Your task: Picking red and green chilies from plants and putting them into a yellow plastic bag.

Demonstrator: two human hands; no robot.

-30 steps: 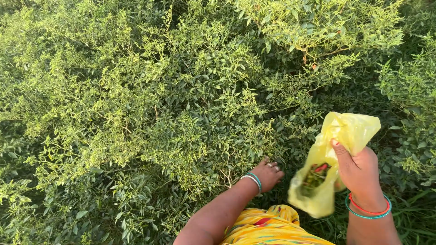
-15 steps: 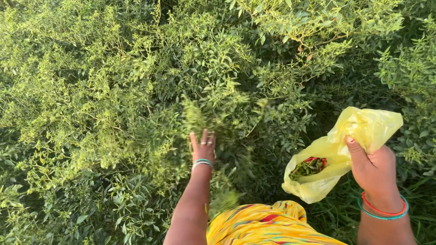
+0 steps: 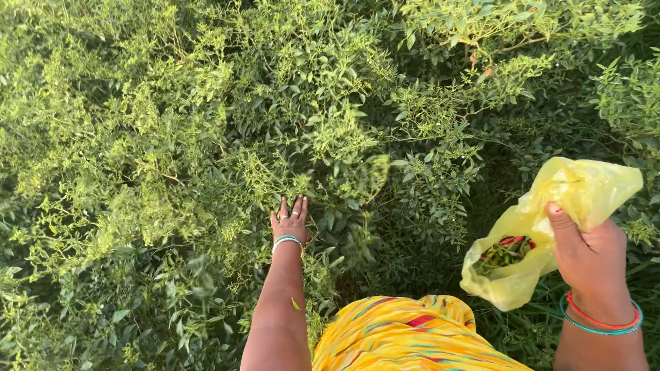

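Note:
My left hand [image 3: 290, 220] reaches into the leafy green bushes [image 3: 227, 137], fingers spread and pressed among the twigs, with nothing visibly held. A teal and white bangle sits on that wrist. My right hand [image 3: 590, 254] grips the rim of a yellow plastic bag [image 3: 543, 227] at the lower right. The bag hangs open and holds several green and red chillies [image 3: 505, 251]. Red and teal bangles ring my right wrist.
Dense green chilli plants fill nearly the whole view, with darker gaps [image 3: 481, 199] between bushes at centre right. A yellow striped garment [image 3: 405, 340] shows at the bottom centre, between my arms.
My left hand has gone from low near the garment up and leftward into the foliage, fingers spreading. The right hand with the bag has shifted slightly right and down, and the bag opened wider.

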